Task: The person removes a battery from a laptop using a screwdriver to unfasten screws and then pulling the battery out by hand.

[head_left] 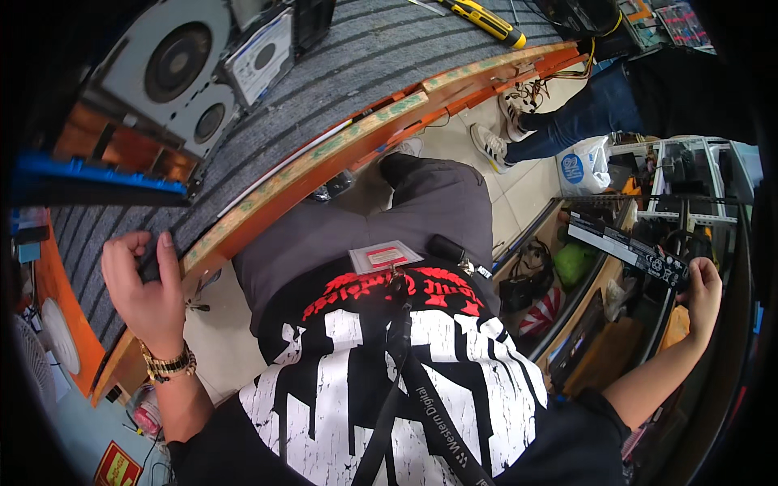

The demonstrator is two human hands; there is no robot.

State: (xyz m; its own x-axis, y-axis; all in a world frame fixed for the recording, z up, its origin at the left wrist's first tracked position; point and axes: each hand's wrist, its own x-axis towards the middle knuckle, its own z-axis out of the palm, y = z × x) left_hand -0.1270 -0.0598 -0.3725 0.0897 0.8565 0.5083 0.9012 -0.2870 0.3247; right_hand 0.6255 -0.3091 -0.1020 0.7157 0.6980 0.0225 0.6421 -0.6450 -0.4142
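My left hand (144, 296) is at the near edge of the grey ridged mat (340, 65), fingers curled round a small dark thing that I cannot make out. My right hand (698, 296) grips the end of a long black laptop battery (616, 247) with pale labels, out over the open drawers at my right. On the mat stands an opened laptop (146, 138) with fans and a drive in a grey bracket (263, 57). A yellow-and-black screwdriver (486, 24) lies farther along the mat.
Another person's legs (583, 117) and sneakers are beyond the bench's wooden edge (324, 150). At the right are drawers of bags and cables (531, 271), a white bag (583, 170) and metal racks (681, 166). An orange surface (65, 292) is at far left.
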